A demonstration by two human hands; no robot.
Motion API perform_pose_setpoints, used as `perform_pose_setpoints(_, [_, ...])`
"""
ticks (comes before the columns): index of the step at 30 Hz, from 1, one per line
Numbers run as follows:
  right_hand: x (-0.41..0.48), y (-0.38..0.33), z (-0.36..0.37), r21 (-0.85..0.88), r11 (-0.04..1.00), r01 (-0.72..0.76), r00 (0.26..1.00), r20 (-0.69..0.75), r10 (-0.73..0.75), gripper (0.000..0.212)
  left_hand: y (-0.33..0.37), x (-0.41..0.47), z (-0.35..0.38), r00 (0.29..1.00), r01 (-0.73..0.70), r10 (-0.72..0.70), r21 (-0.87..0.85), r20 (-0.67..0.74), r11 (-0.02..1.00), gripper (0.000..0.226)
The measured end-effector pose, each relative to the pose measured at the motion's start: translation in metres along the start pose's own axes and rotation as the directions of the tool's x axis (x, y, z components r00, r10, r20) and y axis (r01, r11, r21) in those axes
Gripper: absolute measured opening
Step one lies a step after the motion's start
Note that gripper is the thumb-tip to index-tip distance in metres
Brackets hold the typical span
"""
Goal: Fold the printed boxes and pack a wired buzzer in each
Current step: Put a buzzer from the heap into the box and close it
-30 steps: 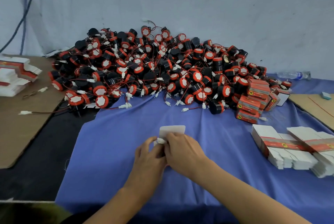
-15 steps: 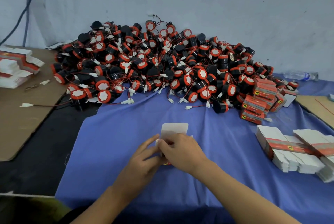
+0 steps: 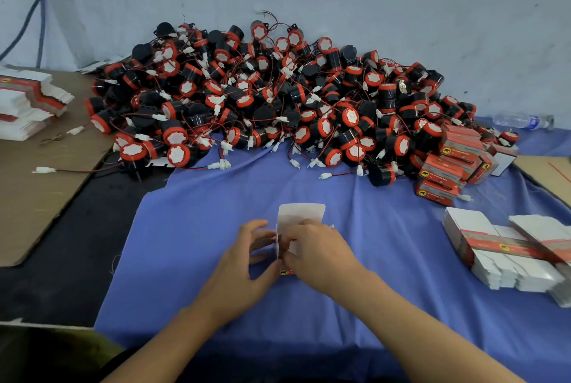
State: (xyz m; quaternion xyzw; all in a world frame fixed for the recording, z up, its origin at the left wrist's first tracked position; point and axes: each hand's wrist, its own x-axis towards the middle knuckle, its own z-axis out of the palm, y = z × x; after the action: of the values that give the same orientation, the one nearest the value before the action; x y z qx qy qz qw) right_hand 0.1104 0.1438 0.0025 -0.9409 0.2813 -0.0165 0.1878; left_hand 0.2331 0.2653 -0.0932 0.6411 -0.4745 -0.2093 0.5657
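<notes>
I am judging the flap the likeliest trouble: the printed box point(image 3: 301, 216), half formed and sitting on the blue cloth of the desk point(image 3: 200, 228) near its front edge, is showing one white flap upright above the hands, and uneven pressing could be creasing it crooked or letting the shell spring flat. I cannot tell whether a buzzer is inside, since the hands are hiding the opening. Reaching into the tangled buzzer pile point(image 3: 278, 98) behind could be dragging several out by their red wires. The left hand point(image 3: 244, 262) is cupping the box's left edge, thumb low and fingers curved round it, gripping lightly. The right hand point(image 3: 318, 256) is lying over the box from the right, fingers curled down onto it and holding it, wrist angling inward. Flat boxes point(image 3: 506, 254) are waiting at the right, well apart.
</notes>
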Motion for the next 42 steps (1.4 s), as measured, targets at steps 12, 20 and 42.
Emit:
perform_pose_setpoints(12, [-0.007,0.024,0.011,-0.013,0.949,0.314,0.943,-0.108,-0.314,0.024,0.005,0.004,-0.001,0.998,-0.036,0.033,0.046,0.060,0.998,0.035])
perform_pose_setpoints(20, [-0.024,0.047,0.047,0.850,0.467,0.243,0.786,-0.454,0.419,0.007,-0.001,0.004,0.000,0.992,-0.009,-0.005,0.104,0.128,0.995,0.035])
perform_pose_setpoints(42, [0.021,0.054,0.022,0.879,0.475,0.035,0.979,-0.125,0.161,0.028,0.011,0.072,-0.015,0.995,0.073,-0.060,0.161,-0.082,0.984,0.034])
